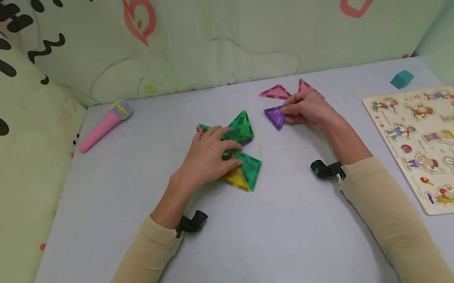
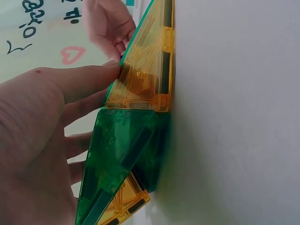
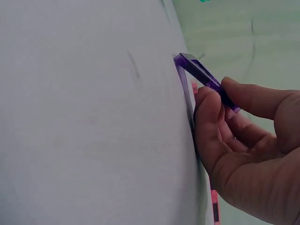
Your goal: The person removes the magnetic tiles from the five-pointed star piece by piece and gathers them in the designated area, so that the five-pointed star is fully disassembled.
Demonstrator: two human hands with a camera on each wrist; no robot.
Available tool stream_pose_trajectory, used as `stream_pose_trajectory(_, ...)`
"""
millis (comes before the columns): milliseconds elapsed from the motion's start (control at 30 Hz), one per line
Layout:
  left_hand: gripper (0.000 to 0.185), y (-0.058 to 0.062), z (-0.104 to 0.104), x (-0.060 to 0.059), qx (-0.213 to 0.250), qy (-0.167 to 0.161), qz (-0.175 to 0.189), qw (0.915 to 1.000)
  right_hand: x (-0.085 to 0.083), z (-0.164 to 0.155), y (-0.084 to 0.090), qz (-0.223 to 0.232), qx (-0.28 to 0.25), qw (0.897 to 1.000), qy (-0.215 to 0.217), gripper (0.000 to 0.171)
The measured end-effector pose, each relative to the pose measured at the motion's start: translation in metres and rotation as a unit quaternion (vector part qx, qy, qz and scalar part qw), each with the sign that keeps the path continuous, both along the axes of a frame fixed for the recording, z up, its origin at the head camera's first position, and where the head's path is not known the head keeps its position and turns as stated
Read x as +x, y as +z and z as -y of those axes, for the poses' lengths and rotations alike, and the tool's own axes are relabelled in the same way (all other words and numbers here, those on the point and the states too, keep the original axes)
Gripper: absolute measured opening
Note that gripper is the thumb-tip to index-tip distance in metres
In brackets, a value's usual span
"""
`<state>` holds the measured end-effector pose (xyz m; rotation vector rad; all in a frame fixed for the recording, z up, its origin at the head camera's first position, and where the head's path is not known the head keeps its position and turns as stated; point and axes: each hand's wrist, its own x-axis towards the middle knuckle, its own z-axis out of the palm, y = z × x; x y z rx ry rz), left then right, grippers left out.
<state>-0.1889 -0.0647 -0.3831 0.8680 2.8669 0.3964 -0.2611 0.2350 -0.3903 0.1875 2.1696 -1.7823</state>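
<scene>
Purple translucent plastic, a small triangular magnetic tile, sits pinched in the person's right hand, thumb and curled fingertips closed on one edge so the piece tilts up off the pale grey table. Just behind that hand lie two pink triangular tiles, flat on the table. The left hand rests on a cluster of green and yellow triangular tiles near the middle of the table, its fingers fairly straight and spread over the pieces; in the left wrist view the thumb touches the edge of a yellow tile that joins a green one. The purple tile is apart from the cluster, to its right. Off at the far left lies a pink toy microphone; at the right edge, a wooden picture puzzle board, with a small teal block beyond it.
</scene>
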Motion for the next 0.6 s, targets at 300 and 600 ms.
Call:
stream_pose_trajectory(300,0.038,0.0002,0.0014,0.0039,-0.007,-0.011,0.009,0.9999,-0.0082,-0.0010,-0.0055,-0.015,0.120,0.993,0.001,0.032)
stream_pose_trajectory(600,0.042,-0.0005,0.0030,0.0011,-0.007,-0.023,-0.010,0.9997,-0.0043,-0.0015,-0.0021,-0.061,0.240,0.969,-0.002,0.029)
